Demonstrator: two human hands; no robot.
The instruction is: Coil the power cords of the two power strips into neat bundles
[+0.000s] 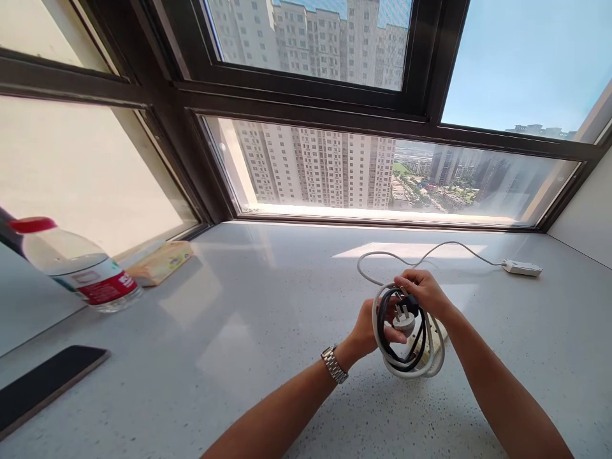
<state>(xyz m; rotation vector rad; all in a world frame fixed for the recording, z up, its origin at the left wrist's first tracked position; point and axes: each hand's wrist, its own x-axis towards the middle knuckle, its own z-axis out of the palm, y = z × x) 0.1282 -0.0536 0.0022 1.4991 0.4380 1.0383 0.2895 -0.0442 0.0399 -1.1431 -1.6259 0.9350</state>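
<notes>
My left hand (370,326), with a metal wristwatch (334,364) on its wrist, is closed on a coiled bundle of white and black cable (404,363) with a white power strip behind it. My right hand (423,290) grips the top of the coil, its fingers closed on the loops. A grey three-pin plug (403,317) sits between the two hands, inside the coil. A loose white cord (425,255) runs from the bundle across the white speckled countertop (268,331) to a small white adapter (522,268) at the right.
A clear water bottle (76,268) with a red cap and red label lies on its side at the left. A yellow tissue pack (162,261) lies near the window. A dark phone (45,382) rests at the lower left. Dark-framed windows (306,105) stand behind the counter.
</notes>
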